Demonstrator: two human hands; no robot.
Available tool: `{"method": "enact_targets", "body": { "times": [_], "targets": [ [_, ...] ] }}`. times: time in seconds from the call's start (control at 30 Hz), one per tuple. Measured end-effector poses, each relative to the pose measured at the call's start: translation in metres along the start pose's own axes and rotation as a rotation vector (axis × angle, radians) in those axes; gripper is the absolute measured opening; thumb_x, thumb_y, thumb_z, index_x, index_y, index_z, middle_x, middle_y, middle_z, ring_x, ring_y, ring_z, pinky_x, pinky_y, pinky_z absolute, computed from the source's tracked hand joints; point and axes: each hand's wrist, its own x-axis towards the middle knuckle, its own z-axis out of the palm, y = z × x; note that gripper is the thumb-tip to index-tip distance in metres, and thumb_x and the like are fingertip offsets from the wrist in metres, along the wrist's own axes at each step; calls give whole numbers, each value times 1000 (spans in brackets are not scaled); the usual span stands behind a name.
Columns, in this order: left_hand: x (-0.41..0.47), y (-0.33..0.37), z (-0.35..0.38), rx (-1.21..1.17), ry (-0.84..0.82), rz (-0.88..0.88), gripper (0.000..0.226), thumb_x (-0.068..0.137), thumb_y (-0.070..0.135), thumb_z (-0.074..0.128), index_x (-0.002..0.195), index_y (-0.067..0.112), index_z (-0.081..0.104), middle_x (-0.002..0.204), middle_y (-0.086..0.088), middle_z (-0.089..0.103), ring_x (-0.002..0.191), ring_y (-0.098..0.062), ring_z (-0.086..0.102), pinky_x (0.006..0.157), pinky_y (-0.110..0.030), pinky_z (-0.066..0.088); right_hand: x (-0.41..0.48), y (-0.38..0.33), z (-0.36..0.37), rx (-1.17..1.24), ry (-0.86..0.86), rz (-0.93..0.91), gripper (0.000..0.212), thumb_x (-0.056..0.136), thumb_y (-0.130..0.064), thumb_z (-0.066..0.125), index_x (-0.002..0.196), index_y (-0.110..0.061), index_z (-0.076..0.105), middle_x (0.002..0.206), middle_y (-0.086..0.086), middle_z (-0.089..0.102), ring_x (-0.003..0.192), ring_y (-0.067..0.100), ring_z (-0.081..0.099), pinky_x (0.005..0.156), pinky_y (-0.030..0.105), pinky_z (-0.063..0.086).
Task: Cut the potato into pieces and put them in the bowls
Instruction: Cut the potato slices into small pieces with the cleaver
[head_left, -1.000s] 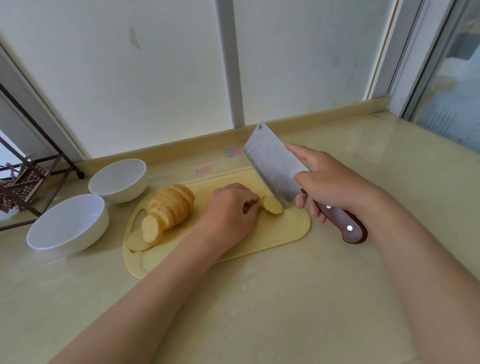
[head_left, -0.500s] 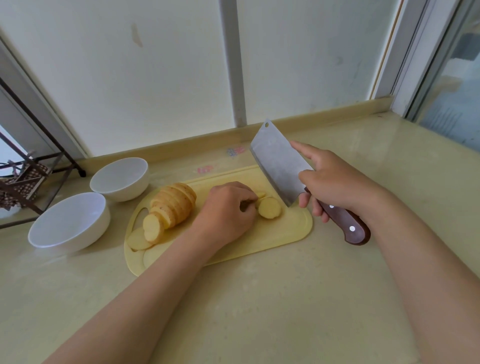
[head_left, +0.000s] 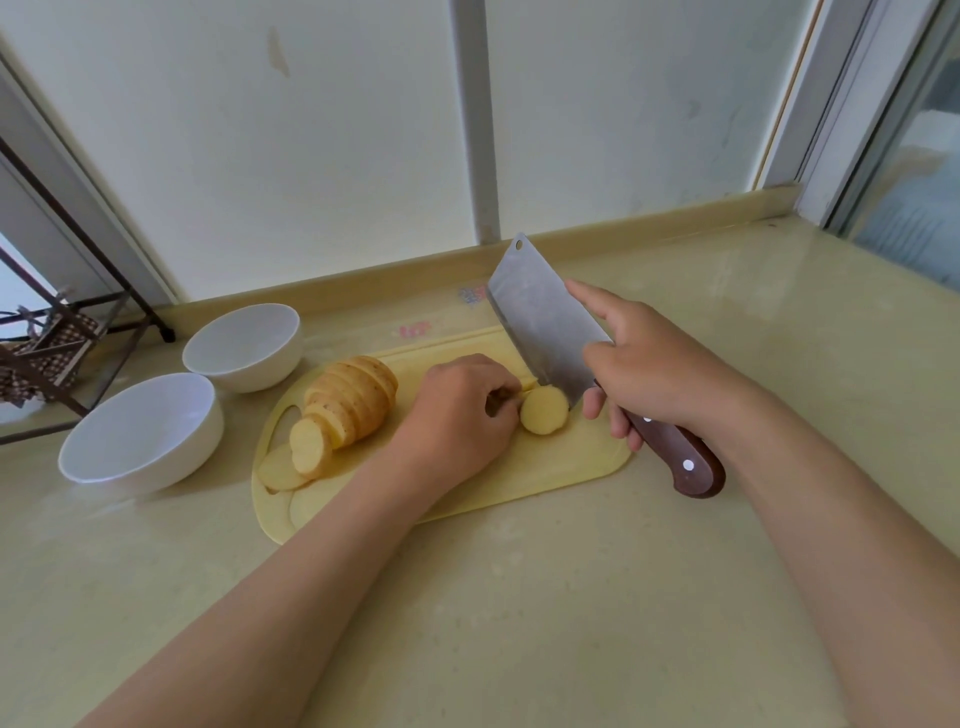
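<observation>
gripping the dark wooden handle of a cleaver (head_left: 540, 322), the right hand (head_left: 654, 369) has three fingers curled under the handle, while its forefinger lies straight along the flat of the steel blade. the blade tilts up and away toward the wall, and its heel comes down at the right side of a potato end piece (head_left: 544, 409); whether the edge has entered the flesh cannot be told. the left hand (head_left: 462, 410) is curled knuckles-up just left of that piece and pinches it with its fingertips (these are mostly hidden under the knuckles). the piece sits on a pale yellow cutting board (head_left: 571, 467), near its middle, with its cut face turned toward the camera.

further left on the same board lies the sliced potato (head_left: 353, 400), a leaning row of rounds with the skin on. one loose slice (head_left: 278, 470) lies flat at the board's left end, beside the handle cut-out.

two white bowls stand on the beige countertop (head_left: 519, 597) to the left of the board: the near bowl (head_left: 171, 467) just beside its left end, the far bowl (head_left: 260, 371) behind it, closer to the wall. a dark wire rack (head_left: 47, 353) shows at the left edge.
</observation>
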Motion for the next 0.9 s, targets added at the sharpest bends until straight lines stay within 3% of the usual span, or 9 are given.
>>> {"method": "enact_targets", "body": {
  "times": [0.33, 0.43, 0.57, 0.9],
  "targets": [
    [-1, 5, 1, -47, 34, -61, 18, 86, 9, 62, 98, 13, 74, 100, 3, 63, 83, -13, 55, 77, -24, 47, -1, -2, -1, -3, 41, -20, 84, 93, -5, 34, 160, -52, 22, 74, 17, 72, 49, 25, 63, 47, 36, 56],
    [-4, 13, 1, -69, 27, -22, 17, 85, 20, 67, 99, 14, 73, 95, 2, 62, 85, -13, 54, 77, -23, 44, -2, -1, -4, 17, 56, -9, 84, 92, -5, 34, 160, -52, 22, 75, 18, 72, 49, 25, 62, 46, 35, 55],
    [-7, 13, 5, -22, -40, 63, 32, 80, 37, 76, 102, 14, 72, 93, 2, 61, 85, -16, 54, 76, -27, 46, -3, 0, -6, 35, 65, 0, 84, 92, -5, 34, 160, -53, 23, 75, 18, 72, 51, 26, 63, 47, 36, 55],
    [-9, 13, 2, -2, -83, 190, 15, 78, 20, 71, 92, 14, 74, 96, 2, 62, 83, -17, 58, 73, -33, 51, -3, 0, -7, 41, 68, 13, 85, 91, -4, 34, 160, -53, 23, 76, 19, 72, 51, 26, 63, 47, 36, 55]
  ]
}}
